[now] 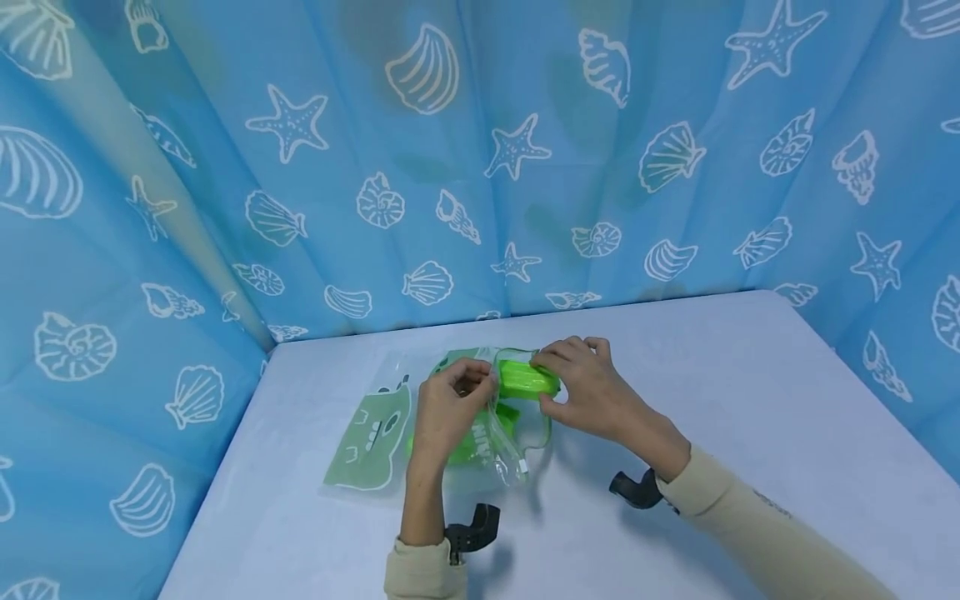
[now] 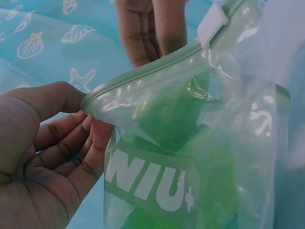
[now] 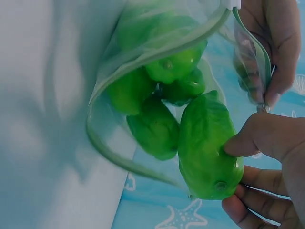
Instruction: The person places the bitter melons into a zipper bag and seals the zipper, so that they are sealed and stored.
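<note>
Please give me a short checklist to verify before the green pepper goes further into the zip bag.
1. Left hand pinches the bag rim: ok.
2. Bag mouth open: ok.
3. Right hand grips the pepper: ok.
4. Pepper at the mouth: ok.
5. Room left among the peppers inside: cannot tell.
6. Slider at the rim's end, out of the way: ok.

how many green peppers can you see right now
4 green peppers: one in the right hand's grip at the zip bag's mouth, three inside it. More may be hidden deeper.
</note>
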A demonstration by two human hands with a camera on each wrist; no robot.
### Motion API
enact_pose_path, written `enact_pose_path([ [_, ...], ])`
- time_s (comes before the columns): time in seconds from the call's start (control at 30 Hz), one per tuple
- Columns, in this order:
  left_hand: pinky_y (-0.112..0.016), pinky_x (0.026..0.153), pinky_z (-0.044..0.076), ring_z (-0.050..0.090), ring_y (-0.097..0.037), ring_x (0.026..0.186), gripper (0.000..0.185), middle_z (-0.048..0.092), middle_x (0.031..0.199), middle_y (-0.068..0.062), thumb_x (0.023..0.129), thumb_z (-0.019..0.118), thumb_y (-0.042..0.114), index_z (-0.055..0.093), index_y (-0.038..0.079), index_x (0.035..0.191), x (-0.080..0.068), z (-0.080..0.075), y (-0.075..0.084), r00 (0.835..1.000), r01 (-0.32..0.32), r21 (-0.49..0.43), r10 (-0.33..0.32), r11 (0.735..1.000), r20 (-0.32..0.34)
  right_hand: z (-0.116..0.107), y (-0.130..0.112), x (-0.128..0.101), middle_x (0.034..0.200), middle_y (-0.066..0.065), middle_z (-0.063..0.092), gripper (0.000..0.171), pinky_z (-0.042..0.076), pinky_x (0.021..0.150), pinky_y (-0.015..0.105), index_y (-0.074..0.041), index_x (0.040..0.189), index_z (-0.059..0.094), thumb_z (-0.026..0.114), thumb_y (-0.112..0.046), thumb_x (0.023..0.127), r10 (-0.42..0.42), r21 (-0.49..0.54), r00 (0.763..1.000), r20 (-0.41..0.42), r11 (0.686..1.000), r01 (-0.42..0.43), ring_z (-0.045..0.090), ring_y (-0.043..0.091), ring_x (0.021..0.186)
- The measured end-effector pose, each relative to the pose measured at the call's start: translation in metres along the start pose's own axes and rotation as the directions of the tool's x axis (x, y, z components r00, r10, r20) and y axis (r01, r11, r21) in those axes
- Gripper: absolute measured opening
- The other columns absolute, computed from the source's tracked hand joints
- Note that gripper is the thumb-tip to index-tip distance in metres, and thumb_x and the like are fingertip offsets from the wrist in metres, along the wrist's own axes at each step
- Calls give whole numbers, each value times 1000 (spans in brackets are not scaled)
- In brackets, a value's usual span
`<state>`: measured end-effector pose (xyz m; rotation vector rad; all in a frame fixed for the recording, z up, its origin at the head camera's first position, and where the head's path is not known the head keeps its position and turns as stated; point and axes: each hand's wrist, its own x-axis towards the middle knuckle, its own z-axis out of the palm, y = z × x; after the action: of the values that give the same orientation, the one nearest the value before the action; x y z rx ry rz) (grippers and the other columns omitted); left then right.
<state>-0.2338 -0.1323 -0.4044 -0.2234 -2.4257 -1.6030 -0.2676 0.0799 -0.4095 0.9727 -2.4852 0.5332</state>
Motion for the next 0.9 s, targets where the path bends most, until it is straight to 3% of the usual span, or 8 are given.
enact_pose_path([
  [0.3, -28, 58, 51, 61, -14, 66, 15, 65, 79, 0, 86, 65, 26, 68, 13, 93, 3, -4, 1, 998, -59, -28, 58, 998, -22, 10, -6, 14, 108, 0, 58, 36, 29, 82, 48, -14, 111, 63, 68, -27, 78, -7, 40, 998, -54, 999, 9, 50, 20, 101],
  [0.9, -29, 58, 52, 61, -13, 66, 16, 65, 81, 2, 86, 64, 26, 68, 13, 95, -1, 1, -1, 1000, -26, -21, 27, 999, 17, 37, -17, 17, 111, -1, 62, 34, 29, 72, 38, -17, 109, 64, 73, -25, 77, 71, 99, 992, -101, 993, -61, 50, 17, 96],
])
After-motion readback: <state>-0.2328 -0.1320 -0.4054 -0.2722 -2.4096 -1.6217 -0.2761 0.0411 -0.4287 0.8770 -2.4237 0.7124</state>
